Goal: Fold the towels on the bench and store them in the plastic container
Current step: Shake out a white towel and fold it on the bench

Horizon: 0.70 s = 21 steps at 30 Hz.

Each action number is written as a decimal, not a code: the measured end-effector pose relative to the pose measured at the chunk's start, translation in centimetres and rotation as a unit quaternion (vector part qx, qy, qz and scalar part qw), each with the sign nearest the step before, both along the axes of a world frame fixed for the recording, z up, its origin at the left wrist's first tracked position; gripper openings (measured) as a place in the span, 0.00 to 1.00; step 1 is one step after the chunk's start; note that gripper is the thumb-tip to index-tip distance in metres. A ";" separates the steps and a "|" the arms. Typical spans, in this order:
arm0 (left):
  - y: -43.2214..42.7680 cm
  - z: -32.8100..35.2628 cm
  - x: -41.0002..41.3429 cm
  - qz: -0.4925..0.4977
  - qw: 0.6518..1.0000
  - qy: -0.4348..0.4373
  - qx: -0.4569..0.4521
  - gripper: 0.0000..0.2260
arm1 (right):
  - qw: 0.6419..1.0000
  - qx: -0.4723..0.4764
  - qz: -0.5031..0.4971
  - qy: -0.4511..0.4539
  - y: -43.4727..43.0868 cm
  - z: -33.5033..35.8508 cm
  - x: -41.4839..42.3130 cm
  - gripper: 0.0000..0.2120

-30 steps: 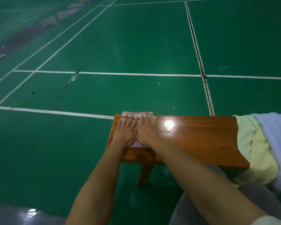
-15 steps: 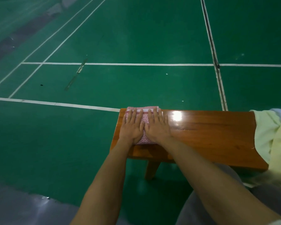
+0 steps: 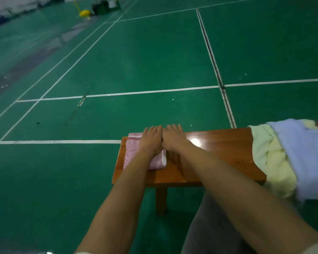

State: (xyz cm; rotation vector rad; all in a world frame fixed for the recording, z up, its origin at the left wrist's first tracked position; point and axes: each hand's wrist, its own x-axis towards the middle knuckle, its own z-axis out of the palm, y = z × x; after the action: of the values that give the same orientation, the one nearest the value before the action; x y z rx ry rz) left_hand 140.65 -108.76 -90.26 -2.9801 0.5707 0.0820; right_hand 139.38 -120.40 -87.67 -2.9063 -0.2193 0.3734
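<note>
Presently, a folded pink terry towel with a white stripe is seen lying flat on the left end of a glossy brown wooden desk, which stands on a green sports-court floor marked with white lines. The left hand is laid palm down on the towel's right part, its fingers straight and held together, pointing to the far edge. The right hand is placed just beside it, touching it, likewise flat with straight fingers; it rests mostly on the bare wood at the towel's right edge. Nothing is gripped by either hand. On the right end of the desk an unfolded pale yellow towel is draped over the near edge, and a crumpled white towel is piled on top of it. At the far left of the floor a small yellow object can be made out, too blurred to identify.
</note>
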 end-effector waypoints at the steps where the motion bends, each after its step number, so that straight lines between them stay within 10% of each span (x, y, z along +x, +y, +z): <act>1: -1.1 0.5 0.0 -0.003 1.000 -0.010 -0.018 0.23 | 1.000 0.001 -0.011 -0.008 -1.1 0.5 -0.2 0.28; 21: -27.6 7.2 -6.2 -0.184 0.978 -0.018 -0.098 0.11 | 0.977 -0.015 -0.210 0.015 -26.4 5.3 -9.6 0.26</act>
State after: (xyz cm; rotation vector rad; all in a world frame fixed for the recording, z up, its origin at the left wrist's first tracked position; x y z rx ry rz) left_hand 134.46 -136.33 -83.06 -2.9889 1.1754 -0.0629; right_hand 129.76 -146.81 -82.41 -2.8681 0.4038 0.3468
